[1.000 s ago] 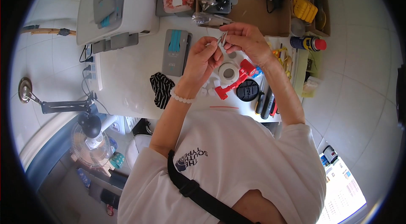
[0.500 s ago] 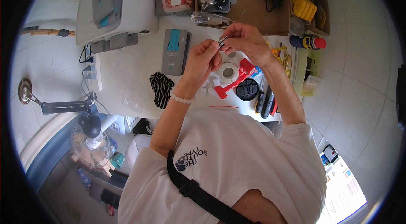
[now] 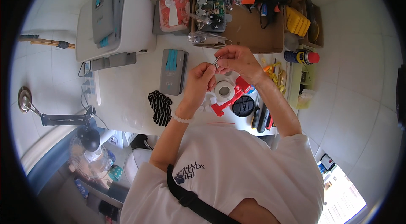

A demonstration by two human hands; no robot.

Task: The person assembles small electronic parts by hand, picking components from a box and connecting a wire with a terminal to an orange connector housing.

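Note:
Over the white table, my left hand [image 3: 200,81] and my right hand [image 3: 240,64] meet fingertip to fingertip. Both are pinched on a small, slim silver metal piece [image 3: 216,61]; its exact kind is too small to make out, and the fingers cover part of it. Just below my hands lies a white ring-shaped roll [image 3: 224,91]. Against it rests a red plastic tool-like part [image 3: 230,102], beside a round black lid [image 3: 243,106]. A white bead bracelet [image 3: 182,118] circles my left wrist.
Left of my hands lie a grey case with a teal band [image 3: 171,72] and a black-and-white striped cloth [image 3: 160,107]. Dark-handled tools [image 3: 263,119] and a spray can [image 3: 301,56] are at the right. Behind stand an open cardboard box [image 3: 258,34], a tissue pack [image 3: 174,10] and a white printer [image 3: 139,17].
The whole view has tilted, so the table and its things sit lower in the picture. My hands stay together with the silver piece between them.

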